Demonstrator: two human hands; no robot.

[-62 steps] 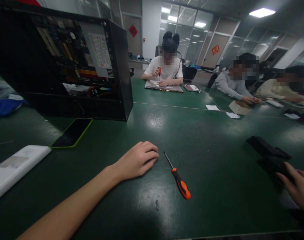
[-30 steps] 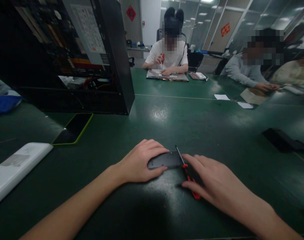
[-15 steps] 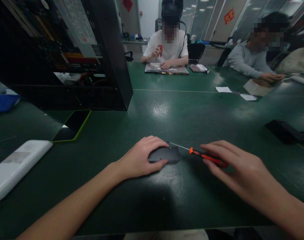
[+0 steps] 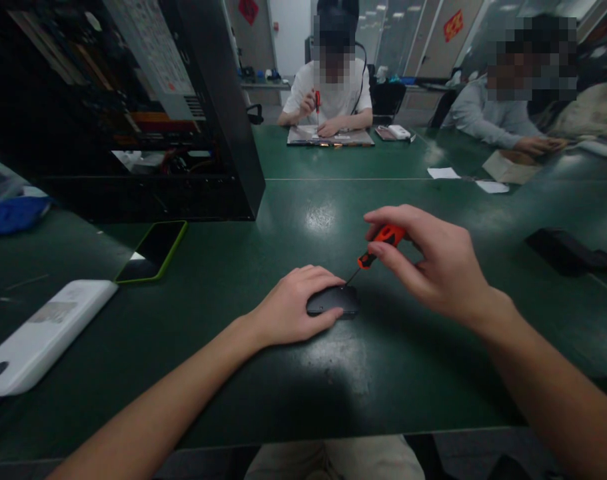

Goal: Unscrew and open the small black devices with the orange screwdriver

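Note:
My left hand [image 4: 296, 307] grips a small flat black device [image 4: 333, 301] against the table, thumb along its near side and fingers along the far side. What kind of device it is I cannot tell. In my right hand [image 4: 428, 257] is a screwdriver [image 4: 387, 237] with an orange and black handle, held between thumb and fingers. Its thin shaft slants down to the left, and the tip reaches the far edge of the device, close to my left fingertips. Whether the tip sits in a screw is too small to see.
A black computer case [image 4: 233, 167] with visible internals stands at the back left. Near it lie a green-edged phone [image 4: 156, 252] and a long white device [image 4: 53, 333]. A dark object [image 4: 563, 250] rests at right. Across the green table [image 4: 293, 233], a person [image 4: 330, 100] holds a red screwdriver.
My right hand has risen and moved left, tilting the screwdriver from nearly flat to steep, its tip now at the device's far edge. My left hand keeps its grip.

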